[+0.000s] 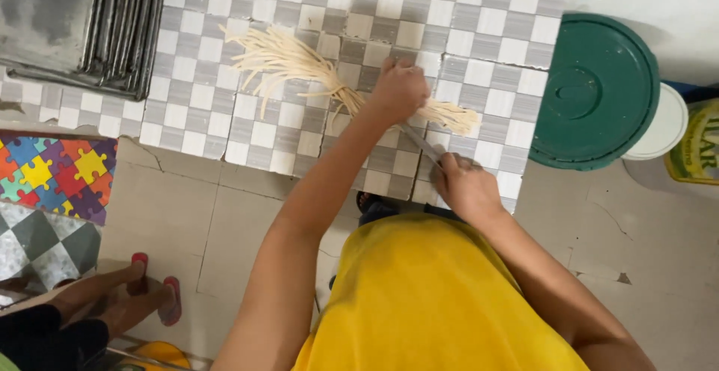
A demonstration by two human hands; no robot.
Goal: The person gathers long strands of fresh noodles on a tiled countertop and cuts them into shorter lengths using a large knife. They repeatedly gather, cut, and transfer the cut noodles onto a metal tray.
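The bundle of pale strands (299,64) lies across the checkered tiled counter (487,19), near its front edge; the left hand (399,90) is closed around its narrow waist, pinning it down; the right hand (466,186) grips a knife (419,143), blade angled toward the short end by the counter's front right corner; that end looks roughly even, the long fanned end seemingly uncut.

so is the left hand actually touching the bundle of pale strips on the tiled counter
Touching. The head view shows the left hand pressed down on the bundle of pale strips, which emerges from both sides of it with no gap. The right hand holds a knife beside it.
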